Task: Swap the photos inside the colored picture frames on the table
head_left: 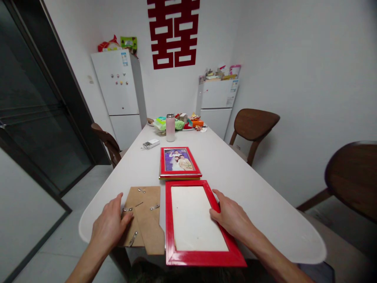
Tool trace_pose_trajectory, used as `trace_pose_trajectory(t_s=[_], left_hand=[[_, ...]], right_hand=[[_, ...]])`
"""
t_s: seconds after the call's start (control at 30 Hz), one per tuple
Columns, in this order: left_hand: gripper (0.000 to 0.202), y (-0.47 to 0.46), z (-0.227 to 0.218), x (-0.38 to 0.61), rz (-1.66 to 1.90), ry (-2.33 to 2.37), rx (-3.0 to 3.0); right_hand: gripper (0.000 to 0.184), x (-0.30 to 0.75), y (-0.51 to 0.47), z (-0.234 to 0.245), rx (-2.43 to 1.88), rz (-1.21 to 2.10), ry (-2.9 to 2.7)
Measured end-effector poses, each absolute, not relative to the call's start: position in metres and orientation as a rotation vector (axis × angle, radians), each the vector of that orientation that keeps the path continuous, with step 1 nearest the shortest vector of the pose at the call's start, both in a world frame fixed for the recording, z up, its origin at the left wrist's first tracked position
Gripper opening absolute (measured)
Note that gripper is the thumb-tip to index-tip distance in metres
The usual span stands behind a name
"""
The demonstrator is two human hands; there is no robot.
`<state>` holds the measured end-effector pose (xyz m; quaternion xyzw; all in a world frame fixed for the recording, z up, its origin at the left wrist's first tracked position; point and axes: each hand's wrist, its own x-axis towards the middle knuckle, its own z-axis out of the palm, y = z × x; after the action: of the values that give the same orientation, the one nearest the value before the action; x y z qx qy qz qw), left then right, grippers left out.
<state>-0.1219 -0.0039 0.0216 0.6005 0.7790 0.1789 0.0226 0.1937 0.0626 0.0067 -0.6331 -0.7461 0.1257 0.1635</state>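
Note:
My left hand grips the left edge of a brown frame backing board, its thumb on top and the other fingers partly hidden. The board has metal turn clips and a fold-out stand. My right hand holds the right side of a red picture frame, thumb on the rim. A plain white panel fills the frame's opening. Both pieces lie side by side at the table's near edge. Just beyond them lies a second red frame with a photo of people in it.
On the white table stand a pink bottle and a small white device. Packets and other items crowd the far end. Wooden chairs flank the table; two white fridges stand behind.

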Motion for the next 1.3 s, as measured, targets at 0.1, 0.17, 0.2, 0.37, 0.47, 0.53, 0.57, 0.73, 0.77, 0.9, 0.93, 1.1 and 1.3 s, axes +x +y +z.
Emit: trace_pose_trajectory(t_s=[0.1,0.17,0.2,0.37,0.47,0.53,0.57,0.73,0.77,0.9,0.93,1.1,1.3], left_hand=[[0.050,-0.008,0.024,-0.086,0.697,2.200,2.008],[0.048,-0.014,0.022,-0.057,0.770,1.942,2.075],[0.048,-0.017,0.020,-0.043,0.788,1.820,2.091],[0.063,-0.022,0.013,0.006,0.683,1.577,2.131],[0.074,-0.018,0.015,0.022,0.682,1.507,2.212],[0.075,-0.013,0.017,0.033,0.765,1.427,2.307],[0.073,-0.011,0.018,0.038,0.817,1.381,2.365],[0.054,-0.010,0.029,0.047,1.028,1.174,2.656],[0.054,-0.011,0.033,0.044,1.088,1.174,2.666],[0.049,-0.016,0.049,0.016,1.316,1.538,2.329],[0.049,-0.018,0.050,0.006,1.314,1.665,2.166],[0.056,-0.023,0.029,-0.047,1.218,1.853,1.520],[0.049,-0.032,-0.002,-0.069,1.041,1.908,1.618]], right_hand=[[0.052,0.195,0.063,0.006,-1.792,0.382,-2.086],[0.052,0.196,0.064,0.007,-1.810,0.477,-1.958],[0.053,0.196,0.064,0.008,-1.797,0.587,-1.868],[0.063,0.194,0.051,0.025,-1.372,1.441,-1.246],[0.070,0.190,0.041,0.038,-1.142,1.560,-1.004],[0.075,0.188,0.039,0.042,-1.062,1.564,-0.960],[0.077,0.188,0.039,0.043,-1.036,1.564,-0.963],[0.077,0.191,0.045,0.038,-1.027,1.551,-1.050],[0.076,0.192,0.047,0.036,-1.052,1.533,-1.089],[0.064,0.202,0.060,0.023,-1.238,1.332,-1.316],[0.060,0.204,0.063,0.019,-1.295,1.248,-1.382],[0.046,0.211,0.070,0.007,-1.567,0.776,-1.667],[0.034,0.207,0.066,0.002,-1.673,0.522,-1.867]])
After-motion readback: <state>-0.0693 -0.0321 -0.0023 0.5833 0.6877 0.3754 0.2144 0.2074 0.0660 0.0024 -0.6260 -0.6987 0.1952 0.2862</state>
